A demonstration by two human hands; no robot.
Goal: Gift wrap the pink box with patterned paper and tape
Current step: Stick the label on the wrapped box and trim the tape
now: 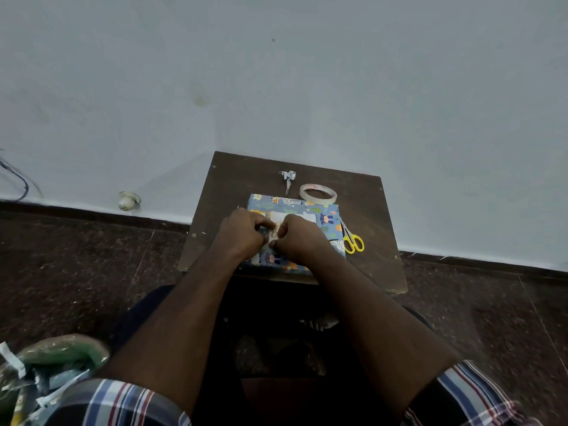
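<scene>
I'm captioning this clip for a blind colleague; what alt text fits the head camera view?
Seen from above, a person's left hand and right hand pinch a small white card on top of a box wrapped in blue patterned paper on a small dark table. A tape roll and ribbon bow lie behind it, yellow scissors to its right.

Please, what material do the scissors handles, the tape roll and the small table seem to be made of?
Scissors: handles look like glossy yellow plastic; the blades are too small to judge.
Tape roll: cream and matte, perhaps paper masking tape.
Table: dark brown board, probably wood or laminate, with pale chips along its edges and small round marks, perhaps screw heads, near the corners.
</scene>
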